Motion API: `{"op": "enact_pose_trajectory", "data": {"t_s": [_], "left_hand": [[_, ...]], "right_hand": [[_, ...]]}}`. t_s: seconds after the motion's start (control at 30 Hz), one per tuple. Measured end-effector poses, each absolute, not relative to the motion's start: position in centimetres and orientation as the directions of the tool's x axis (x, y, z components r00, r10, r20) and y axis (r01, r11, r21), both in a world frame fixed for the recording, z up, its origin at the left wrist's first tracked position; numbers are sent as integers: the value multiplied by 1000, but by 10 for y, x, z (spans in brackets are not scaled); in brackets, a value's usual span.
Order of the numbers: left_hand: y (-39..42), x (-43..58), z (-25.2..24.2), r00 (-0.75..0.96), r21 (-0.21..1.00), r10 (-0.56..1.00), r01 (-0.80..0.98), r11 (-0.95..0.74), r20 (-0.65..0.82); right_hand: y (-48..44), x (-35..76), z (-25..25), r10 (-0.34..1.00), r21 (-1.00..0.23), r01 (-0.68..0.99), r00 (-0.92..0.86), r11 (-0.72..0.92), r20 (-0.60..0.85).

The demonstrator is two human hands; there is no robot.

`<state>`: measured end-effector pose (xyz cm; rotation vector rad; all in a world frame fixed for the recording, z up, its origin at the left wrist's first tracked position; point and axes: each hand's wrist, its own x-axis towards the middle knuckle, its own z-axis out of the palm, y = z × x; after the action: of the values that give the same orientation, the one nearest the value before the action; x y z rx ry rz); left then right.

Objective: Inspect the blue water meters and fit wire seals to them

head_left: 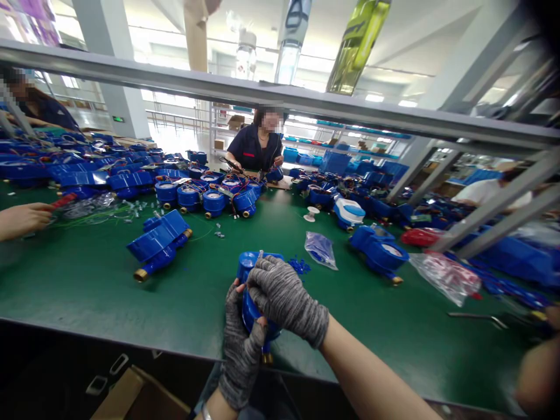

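Observation:
A blue water meter [248,309] with a brass threaded end stands near the front edge of the green table, between my two hands. In a grey fingerless glove, my left hand [242,338] is wrapped round its near left side. My right hand [284,291], gloved the same way, lies over the meter's top with its fingers bent together. A small pale tip shows by those fingers, but what they pinch is hidden. Just beyond is a pile of small blue pieces [300,266]. A second blue water meter [160,242] lies tilted to the left.
Another meter [378,251] and a plastic bag [321,249] lie to the right, near a white spool [311,214]. Rows of meters [214,201] line the back. At left, another person's hand [26,220] holds a red-handled tool. A shelf beam [245,87] crosses above.

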<state>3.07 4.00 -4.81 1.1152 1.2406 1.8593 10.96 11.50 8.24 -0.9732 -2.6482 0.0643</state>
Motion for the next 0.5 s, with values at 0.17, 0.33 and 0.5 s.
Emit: {"op": "enact_pose_trajectory", "data": {"t_s": [0.17,0.33,0.5], "left_hand": [[41,31,-52,-463,934,839,-62,-353,286],[43,28,-55,-445,928,851,-101,-358,279],[41,27,-51,-414,929,860,-80,-361,298]], "right_hand": [[115,116,77,534,-96,533,-784,840,317],[110,129,70,447,-39,463,-825,885,346],[106,129,67,489,-63,499,-806,864,334]]}}
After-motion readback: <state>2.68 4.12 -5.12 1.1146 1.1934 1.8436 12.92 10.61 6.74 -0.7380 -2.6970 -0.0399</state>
